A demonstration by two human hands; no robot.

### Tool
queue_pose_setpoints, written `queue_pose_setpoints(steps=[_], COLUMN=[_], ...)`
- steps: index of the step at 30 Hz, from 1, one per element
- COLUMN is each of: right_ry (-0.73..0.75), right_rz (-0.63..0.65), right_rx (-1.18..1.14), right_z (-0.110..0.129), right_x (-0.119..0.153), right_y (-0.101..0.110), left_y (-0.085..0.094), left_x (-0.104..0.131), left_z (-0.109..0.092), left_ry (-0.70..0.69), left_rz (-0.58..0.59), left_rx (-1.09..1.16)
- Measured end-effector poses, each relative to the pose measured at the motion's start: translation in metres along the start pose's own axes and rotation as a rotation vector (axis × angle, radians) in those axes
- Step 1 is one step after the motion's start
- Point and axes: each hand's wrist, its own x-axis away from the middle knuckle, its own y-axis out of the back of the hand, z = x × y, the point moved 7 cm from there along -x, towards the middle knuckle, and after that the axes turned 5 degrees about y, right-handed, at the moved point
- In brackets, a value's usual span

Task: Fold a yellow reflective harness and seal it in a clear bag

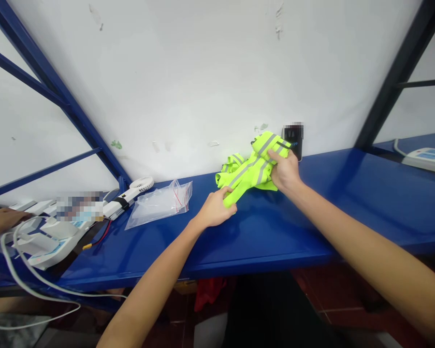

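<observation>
A bunched neon-yellow reflective vest [252, 169] with grey stripes and dark trim is held between my two hands over the blue shelf [261, 232]. My left hand [217, 208] pinches a lower edge of it at the front. Farther back, my right hand [285, 170] grips a folded upper part, thumb on top. Part of the cloth trails on the shelf toward the wall. Left of my left hand lies a clear plastic zip bag [159, 203] with red lines. Just behind my right hand a black device [293, 141] leans against the wall.
At the left are a small white fan [142, 184], white charger-like units [54, 237] with cables, and a red-black lead with a yellow connector [90, 245]. Another person's hand [3, 222] is at the far left. A white power strip [429, 158] sits right, beyond the dark post [387, 92].
</observation>
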Motion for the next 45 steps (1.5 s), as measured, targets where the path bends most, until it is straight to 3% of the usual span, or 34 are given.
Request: queue_pose_setpoints(steps=[7,14,21,27,32,37,39,42,45], right_ry=[-0.087,-0.190,-0.252,-0.290,-0.320,-0.312,-0.291,-0.262,-0.260], right_rz=[0.041,0.182,0.249,0.357,0.469,0.449,0.428,0.424,0.485], right_rx=[0.000,-0.034,-0.041,-0.017,-0.006,-0.018,-0.018,-0.004,0.027], right_z=[-0.008,-0.004,0.000,0.000,0.002,0.001,0.000,-0.004,-0.008], right_x=[0.012,0.036,0.046,0.053,0.059,0.059,0.057,0.058,0.062], right_y=[-0.006,-0.030,-0.040,-0.049,-0.055,-0.055,-0.053,-0.051,-0.051], left_y=[0.005,-0.005,0.005,0.010,0.010,0.002,-0.001,-0.008,-0.017], left_x=[-0.005,-0.002,-0.006,-0.002,-0.003,-0.007,-0.008,-0.008,-0.006], left_z=[0.007,0.004,0.005,0.001,0.000,0.008,0.011,0.012,0.010], left_ry=[-0.019,-0.015,-0.016,0.040,-0.003,0.053,0.083,0.148,0.226], left_rz=[-0.106,-0.008,-0.146,-0.099,-0.079,-0.035,-0.021,0.062,0.224], left_rx=[-0.011,0.006,-0.056,0.023,0.195,0.319,0.464,0.774,0.967])
